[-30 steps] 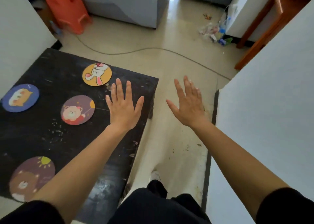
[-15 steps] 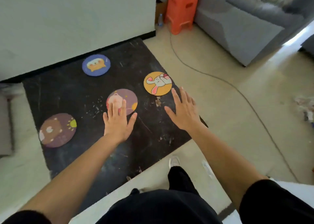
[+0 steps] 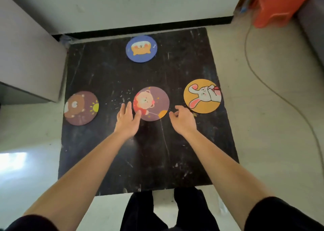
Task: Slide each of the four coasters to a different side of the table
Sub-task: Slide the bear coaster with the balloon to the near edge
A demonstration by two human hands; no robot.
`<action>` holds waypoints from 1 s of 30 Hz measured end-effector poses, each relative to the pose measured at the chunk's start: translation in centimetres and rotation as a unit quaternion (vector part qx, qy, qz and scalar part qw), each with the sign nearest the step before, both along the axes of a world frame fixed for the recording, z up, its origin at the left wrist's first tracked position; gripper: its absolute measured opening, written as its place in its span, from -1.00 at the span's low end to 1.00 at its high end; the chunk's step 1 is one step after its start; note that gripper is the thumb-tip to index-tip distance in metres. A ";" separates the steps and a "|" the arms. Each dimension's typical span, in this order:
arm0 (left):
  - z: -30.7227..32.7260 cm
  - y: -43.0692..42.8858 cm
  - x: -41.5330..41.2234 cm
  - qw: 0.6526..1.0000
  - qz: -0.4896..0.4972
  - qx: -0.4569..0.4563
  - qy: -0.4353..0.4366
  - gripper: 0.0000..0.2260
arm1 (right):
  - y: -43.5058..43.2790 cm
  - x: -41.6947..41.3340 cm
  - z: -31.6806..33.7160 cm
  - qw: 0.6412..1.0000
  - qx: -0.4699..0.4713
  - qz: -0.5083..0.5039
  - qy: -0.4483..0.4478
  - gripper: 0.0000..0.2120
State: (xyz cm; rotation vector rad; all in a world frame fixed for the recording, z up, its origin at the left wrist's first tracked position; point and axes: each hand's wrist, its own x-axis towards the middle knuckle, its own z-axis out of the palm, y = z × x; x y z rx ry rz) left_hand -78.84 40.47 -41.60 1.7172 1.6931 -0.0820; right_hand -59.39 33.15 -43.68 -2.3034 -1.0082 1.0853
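A low black table [image 3: 157, 157] carries four round coasters. A blue one [image 3: 141, 48] lies at the far edge, a brown bear one [image 3: 81, 108] at the left edge, a yellow rabbit one [image 3: 202, 95] at the right edge. A purple bear coaster [image 3: 154, 101] sits in the middle. My left hand [image 3: 127, 120] has its fingers apart, the thumb touching the purple coaster's left rim. My right hand [image 3: 183, 119] is just right of that coaster with fingers curled loosely and holds nothing.
A grey cabinet [image 3: 26, 64] stands against the table's left side. The white wall [image 3: 122, 4] runs behind the far edge. An orange plastic stool [image 3: 277, 4] and a cable [image 3: 273, 90] are on the floor at the right. My legs [image 3: 166, 211] are at the near edge.
My head has turned left, so the table now sits square in view. Both hands have moved in around the purple bear coaster, and the right hand's fingers have curled.
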 end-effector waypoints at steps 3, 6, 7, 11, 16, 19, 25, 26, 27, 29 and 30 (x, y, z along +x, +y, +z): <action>-2.7 3.1 1.1 1.000 0.017 0.000 -0.024 -0.42 | 1.2 -1.4 -2.6 0.998 -0.016 -0.052 0.023 -0.58; -5.0 5.3 1.7 0.999 0.019 0.014 -0.031 -0.47 | 2.2 -2.9 -4.7 0.991 0.002 -0.132 0.038 -0.62; -5.5 5.7 1.8 0.999 0.024 0.026 -0.032 -0.49 | 2.6 -3.4 -5.2 0.986 0.010 -0.158 0.048 -0.62; -6.8 6.2 1.2 0.994 0.067 0.053 -0.074 -0.55 | 3.6 -4.1 -6.2 0.964 0.021 -0.241 0.115 -0.62; -6.3 4.4 -1.3 0.982 0.129 0.002 -0.138 -0.61 | 2.8 -4.1 -5.7 0.967 0.024 -0.227 0.113 -0.76; -6.0 1.6 -3.3 0.974 0.155 -0.032 -0.163 -0.92 | 1.4 -4.4 -4.5 0.978 0.025 -0.185 0.089 -0.73; -6.2 -5.3 -7.4 0.969 0.177 -0.119 -0.126 -0.95 | -3.5 -6.5 -3.4 0.997 -0.023 -0.066 0.015 -0.67; -6.2 -6.4 -8.0 0.971 0.170 -0.124 -0.113 -0.95 | -4.2 -7.1 -3.4 0.997 -0.029 -0.065 0.007 -0.64; -6.2 -7.5 -8.5 0.974 0.159 -0.125 -0.099 -0.95 | -4.8 -7.6 -3.3 0.997 -0.028 -0.067 0.003 -0.61; -6.1 -9.6 -9.4 0.981 0.132 -0.125 -0.073 -0.92 | -6.2 -8.6 -3.2 0.997 -0.017 -0.069 -0.002 -0.59; -6.0 -10.6 -9.8 0.983 0.120 -0.125 -0.062 -0.90 | -6.9 -9.0 -3.2 0.998 -0.011 -0.065 -0.003 -0.59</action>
